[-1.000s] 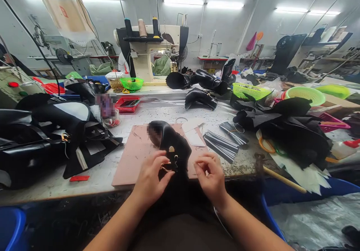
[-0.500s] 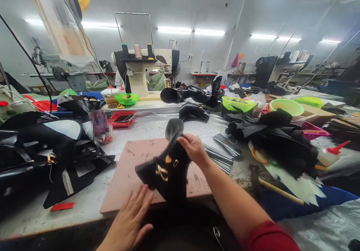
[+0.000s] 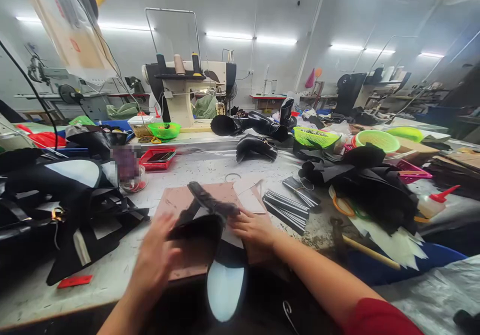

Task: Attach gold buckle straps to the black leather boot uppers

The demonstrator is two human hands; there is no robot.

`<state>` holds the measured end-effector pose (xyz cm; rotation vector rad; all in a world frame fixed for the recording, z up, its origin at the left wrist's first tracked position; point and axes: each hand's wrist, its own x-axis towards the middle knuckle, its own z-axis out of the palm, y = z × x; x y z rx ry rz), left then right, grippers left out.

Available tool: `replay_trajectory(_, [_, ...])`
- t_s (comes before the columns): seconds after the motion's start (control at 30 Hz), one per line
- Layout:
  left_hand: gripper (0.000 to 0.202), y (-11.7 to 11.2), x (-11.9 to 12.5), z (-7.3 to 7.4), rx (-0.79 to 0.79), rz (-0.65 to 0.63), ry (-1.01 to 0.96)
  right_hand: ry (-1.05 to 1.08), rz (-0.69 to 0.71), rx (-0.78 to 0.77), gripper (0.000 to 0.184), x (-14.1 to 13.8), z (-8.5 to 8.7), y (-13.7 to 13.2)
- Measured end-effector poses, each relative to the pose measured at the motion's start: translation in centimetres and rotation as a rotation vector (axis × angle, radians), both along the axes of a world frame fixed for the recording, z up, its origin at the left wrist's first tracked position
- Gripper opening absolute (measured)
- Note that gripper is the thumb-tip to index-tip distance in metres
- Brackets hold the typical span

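A black boot upper (image 3: 213, 227) with a pale toe lining (image 3: 225, 290) is held over the pink board (image 3: 172, 200) at the table's front edge. My right hand (image 3: 255, 230) grips its right side, fingers curled on the dark leather. My left hand (image 3: 159, 247), blurred by motion, is raised beside the upper's left edge, thumb apart from the fingers and nothing visible in it. A pale flat piece (image 3: 249, 192) lies on the board behind my right hand.
Black cut pieces (image 3: 108, 230) lie left, near a red tool (image 3: 75, 281). Striped strips (image 3: 287, 210), a dark pile (image 3: 367, 190), a hammer (image 3: 369, 251) and a glue bottle (image 3: 435, 202) lie right. Behind stand finished boots (image 3: 257, 149) and a sewing machine (image 3: 187, 95).
The boot upper has been turned and lowered, so its buckled side no longer shows and its pale toe lining does. My left hand has risen and moved left off the board.
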<state>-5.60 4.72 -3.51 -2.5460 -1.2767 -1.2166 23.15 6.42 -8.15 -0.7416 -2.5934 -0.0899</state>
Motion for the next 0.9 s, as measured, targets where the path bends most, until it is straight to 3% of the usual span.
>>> replay_trajectory(0.07, [0.060, 0.2, 1.7, -0.3, -0.021, -0.178, 0.291, 0.018, -0.055, -0.015, 0.023, 0.8, -0.6, -0.3])
replay_trajectory(0.13, [0.071, 0.1, 3.6, -0.9, -0.018, -0.249, 0.435, 0.084, -0.266, -0.077, 0.022, 2.0, -0.4, -0.5])
replay_trajectory(0.27, [0.085, -0.9, 6.7, -1.9, 0.016, -0.092, 0.451, 0.259, -0.773, -0.151, 0.021, 5.7, -0.4, 0.4])
replay_trajectory(0.37, [0.087, -1.7, 7.9, -1.8, 0.020, 0.006, 0.421, 0.313, -0.941, -0.228, 0.022, 7.9, -0.9, 1.2])
replay_trajectory(0.47, [0.084, -1.4, 7.9, -0.4, -0.043, 0.003, 0.384, 0.370, -1.015, -0.332, 0.022, 8.2, -0.8, 1.6])
replay_trajectory(0.53, [0.076, -0.5, 7.5, 0.9, -0.132, 0.037, 0.330, 0.432, -1.037, -0.383, 0.023, 7.5, -0.1, 1.4])
replay_trajectory(0.67, [0.042, 3.2, 6.8, 3.4, -0.444, 0.317, 0.283, 0.565, -0.961, -0.566, 0.020, 4.1, 2.5, 0.2])
replay_trajectory(0.7, [0.036, 4.3, 6.9, 3.8, -0.550, 0.323, 0.238, 0.597, -0.923, -0.644, 0.025, 2.9, 3.1, 0.0])
replay_trajectory(0.83, [0.044, 7.1, 7.9, 3.8, -0.872, 0.102, -0.246, 0.806, -0.732, -0.935, 0.048, -3.2, 4.9, -0.2])
replay_trajectory(0.87, [0.049, 7.2, 8.2, 3.8, -0.942, 0.050, -0.364, 1.102, -0.559, -1.189, 0.042, -4.5, 5.2, 0.0])
replay_trajectory(0.9, [0.052, 7.1, 8.4, 3.7, -0.985, 0.028, -0.451, 1.328, -0.498, -1.307, 0.033, -5.6, 5.6, 0.3])
